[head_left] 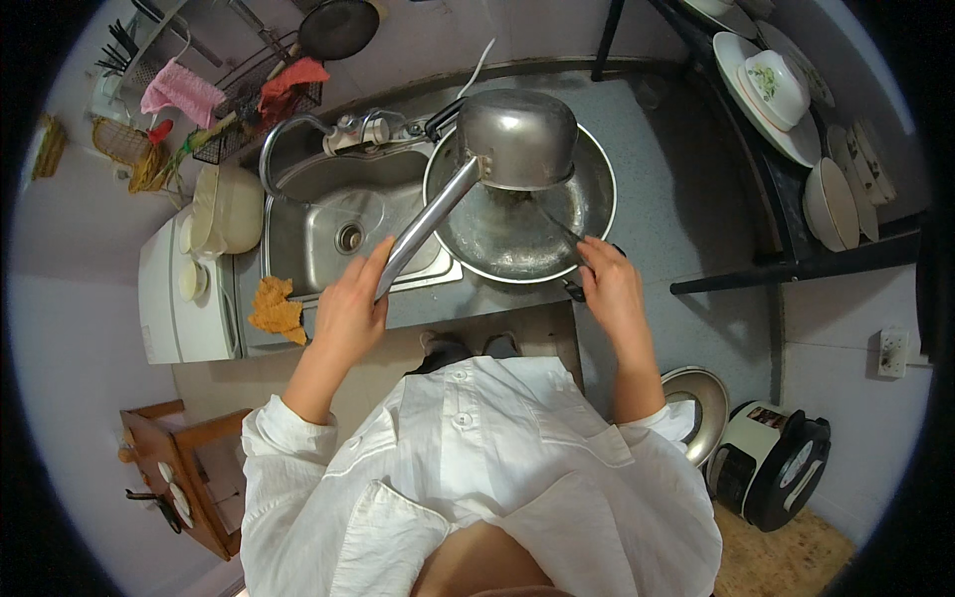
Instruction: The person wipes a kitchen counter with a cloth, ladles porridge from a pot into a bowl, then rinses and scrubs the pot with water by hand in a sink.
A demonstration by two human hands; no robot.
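A stainless steel saucepan (516, 138) is held tilted by its long metal handle in my left hand (349, 310), its round side and base showing above a large wide metal pan (515, 250) with a pale rim. That wide pan rests on the grey counter, right of the sink, and overlaps the sink's edge. My right hand (613, 282) holds a thin dark utensil (563, 230) whose far end reaches into the wide pan, below the saucepan; its exact kind cannot be told. A black handle of the wide pan shows beside my right fingers. The inside of the saucepan is hidden.
Left are a steel sink (321, 239) with a curved faucet (272, 149), an orange cloth (277, 310) and a white appliance (186, 298). A dark rack (783, 186) with bowls and plates stands right. Lower right are a metal basin (712, 410) and a rice cooker (768, 463).
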